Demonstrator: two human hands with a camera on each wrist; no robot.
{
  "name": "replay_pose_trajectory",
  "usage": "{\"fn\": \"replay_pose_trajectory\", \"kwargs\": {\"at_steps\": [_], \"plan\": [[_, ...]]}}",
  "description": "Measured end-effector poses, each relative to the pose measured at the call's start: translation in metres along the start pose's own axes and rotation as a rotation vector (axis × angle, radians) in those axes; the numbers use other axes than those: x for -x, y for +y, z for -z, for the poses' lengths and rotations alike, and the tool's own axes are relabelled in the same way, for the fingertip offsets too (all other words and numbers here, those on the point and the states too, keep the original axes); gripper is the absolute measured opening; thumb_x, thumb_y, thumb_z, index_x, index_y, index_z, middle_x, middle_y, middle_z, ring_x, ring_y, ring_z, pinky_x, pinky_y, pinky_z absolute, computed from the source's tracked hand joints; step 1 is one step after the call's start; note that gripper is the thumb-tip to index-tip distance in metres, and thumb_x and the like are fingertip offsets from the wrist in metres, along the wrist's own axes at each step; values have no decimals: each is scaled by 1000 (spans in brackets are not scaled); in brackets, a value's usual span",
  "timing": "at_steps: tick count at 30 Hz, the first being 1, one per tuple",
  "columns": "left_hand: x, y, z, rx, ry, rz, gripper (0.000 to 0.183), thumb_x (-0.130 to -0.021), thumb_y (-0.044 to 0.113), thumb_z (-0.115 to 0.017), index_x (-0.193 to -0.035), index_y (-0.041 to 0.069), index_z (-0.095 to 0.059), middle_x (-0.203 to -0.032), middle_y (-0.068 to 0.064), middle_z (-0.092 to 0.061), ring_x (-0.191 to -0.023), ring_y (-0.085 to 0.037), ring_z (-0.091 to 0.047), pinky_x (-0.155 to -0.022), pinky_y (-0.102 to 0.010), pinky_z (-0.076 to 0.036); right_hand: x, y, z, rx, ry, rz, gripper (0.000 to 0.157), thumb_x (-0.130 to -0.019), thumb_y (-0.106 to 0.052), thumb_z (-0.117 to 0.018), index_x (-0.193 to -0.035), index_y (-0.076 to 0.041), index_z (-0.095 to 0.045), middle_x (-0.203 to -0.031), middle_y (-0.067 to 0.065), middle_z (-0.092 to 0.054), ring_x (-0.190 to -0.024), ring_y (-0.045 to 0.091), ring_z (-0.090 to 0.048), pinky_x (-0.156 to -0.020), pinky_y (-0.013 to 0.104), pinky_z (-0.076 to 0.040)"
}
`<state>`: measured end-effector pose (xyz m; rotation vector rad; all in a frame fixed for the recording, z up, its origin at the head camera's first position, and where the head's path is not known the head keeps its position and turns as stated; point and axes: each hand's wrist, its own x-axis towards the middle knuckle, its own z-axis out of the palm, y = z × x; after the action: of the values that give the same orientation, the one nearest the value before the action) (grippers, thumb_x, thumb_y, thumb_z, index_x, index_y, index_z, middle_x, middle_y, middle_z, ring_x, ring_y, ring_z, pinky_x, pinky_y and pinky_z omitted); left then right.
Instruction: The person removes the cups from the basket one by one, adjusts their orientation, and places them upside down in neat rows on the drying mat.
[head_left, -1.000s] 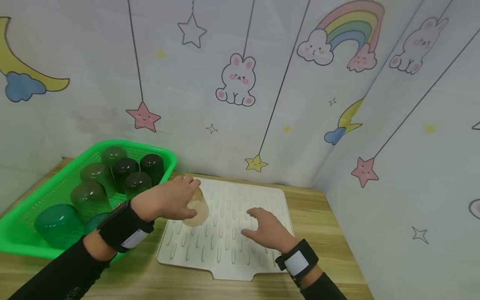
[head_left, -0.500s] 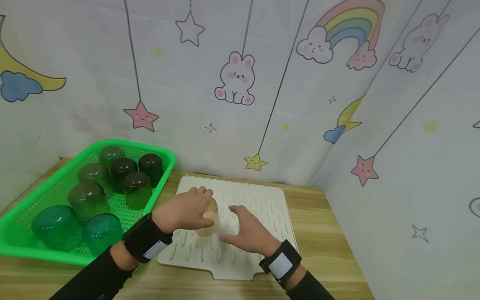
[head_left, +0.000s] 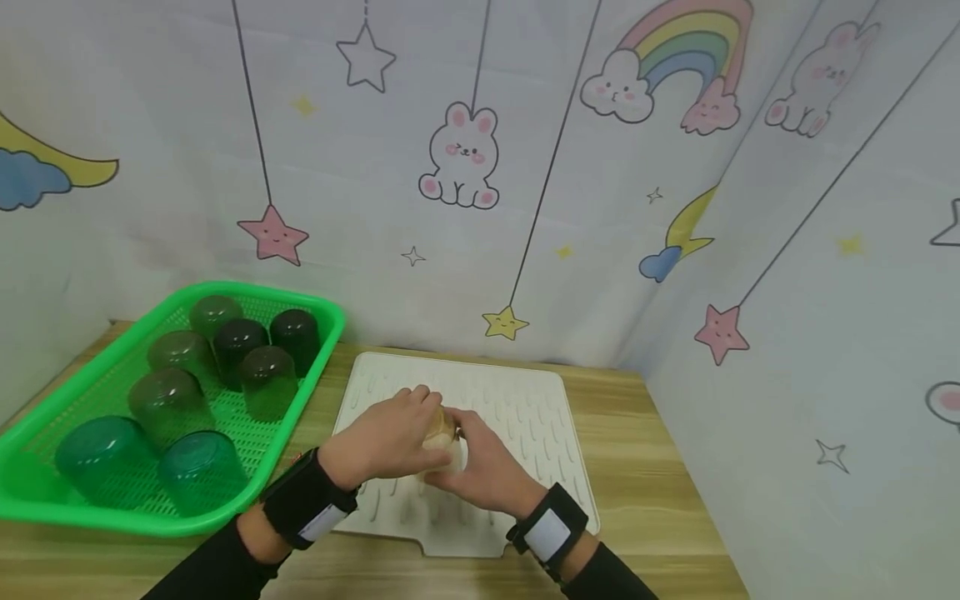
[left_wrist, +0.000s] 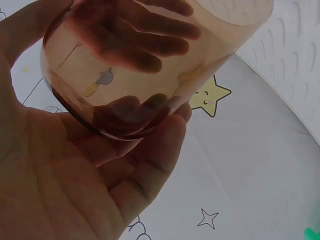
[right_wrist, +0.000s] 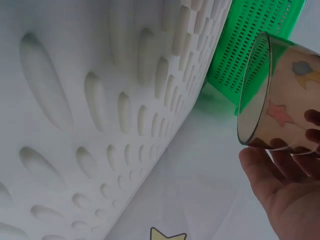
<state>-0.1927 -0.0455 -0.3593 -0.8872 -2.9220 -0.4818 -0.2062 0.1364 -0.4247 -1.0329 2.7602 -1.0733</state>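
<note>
In the head view a clear amber drinking glass [head_left: 438, 435] is held over the white ridged drying mat [head_left: 517, 400]. My left hand [head_left: 393, 442] grips it around the base end, with fingers and thumb on its sides. From the right, my right hand [head_left: 487, 467] holds the glass too, thumb in front and fingers on the far side. The left wrist view shows the see-through glass [left_wrist: 122, 85] with the rounded base near the left palm [left_wrist: 55, 170]. Its open rim [right_wrist: 255, 95] faces the mat in the right wrist view, apart from it. Fingers partly hide the glass.
A green perforated basket [head_left: 315, 350] stands at the left with several upturned glasses: teal ones [head_left: 202, 471] in front, grey-green and dark ones [head_left: 296, 337] behind. The mat lies on a wooden table [head_left: 637, 467]. A printed fabric wall [head_left: 360, 167] rises close behind and at the right.
My left hand has carried the amber glass rightward and nearer over the mat. My right hand has moved left and now holds the glass as well.
</note>
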Motion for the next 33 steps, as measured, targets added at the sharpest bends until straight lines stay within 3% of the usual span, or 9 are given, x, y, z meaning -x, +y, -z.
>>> {"fn": "replay_pose_trajectory", "kwargs": {"at_steps": [6, 12, 16, 19, 23, 25, 33], "plan": [[3, -1, -5, 8, 41, -14, 59, -80, 41, -61, -118, -3, -51, -104, -14, -54, -82, -22, -49, -61, -34, -47, 0, 2, -3, -24, -2, -27, 76, -78, -49, -69, -137, -16, -34, -125, -2, -45, -109, 7, -44, -90, 37, -45], [6, -8, -18, 101, 175, -31, 77, -79, 47, -65, -135, -1, -40, -126, -17, -48, -107, -30, -49, -83, -46, -48, 2, 4, -5, -57, 4, -46, 78, -79, -57, -64, -136, -13, -34, -125, -1, -44, -110, 8, -44, -92, 40, -44], [11, -15, -32, 298, 232, 39, 92, -74, 51, -71, -143, 6, -28, -137, -15, -38, -118, -28, -41, -86, -49, -46, 3, 5, -6, -63, 11, -45, 79, -78, -59, -63, -135, -13, -34, -124, -1, -45, -110, 8, -44, -92, 40, -44], [14, -19, -43, 501, 225, 89, 97, -73, 47, -75, -146, 12, -21, -139, -11, -36, -117, -23, -40, -84, -47, -48, 3, 5, -7, -56, 31, -12, 78, -79, -57, -63, -135, -11, -35, -124, 1, -46, -111, 9, -44, -92, 39, -45], [16, -21, -53, 714, 211, 125, 96, -73, 39, -77, -145, 10, -21, -135, -11, -39, -113, -20, -44, -85, -43, -48, 3, 6, -8, -61, 50, 19, 76, -81, -53, -64, -135, -9, -35, -125, 2, -45, -113, 10, -43, -92, 39, -45], [17, -21, -57, 771, 220, 138, 92, -73, 37, -78, -143, 9, -24, -133, -12, -42, -110, -20, -46, -85, -43, -47, 3, 6, -9, -76, 53, 10, 77, -80, -53, -64, -135, -9, -34, -126, 2, -45, -114, 10, -43, -92, 39, -45], [23, 3, -38, 898, 242, 159, 81, -73, 13, -77, -137, 1, -29, -122, -23, -48, -97, -23, -52, -77, -39, -48, 2, 6, -16, -128, 76, -17, 77, -79, -50, -68, -135, -9, -34, -130, 5, -44, -115, 13, -43, -92, 43, -44]]}}
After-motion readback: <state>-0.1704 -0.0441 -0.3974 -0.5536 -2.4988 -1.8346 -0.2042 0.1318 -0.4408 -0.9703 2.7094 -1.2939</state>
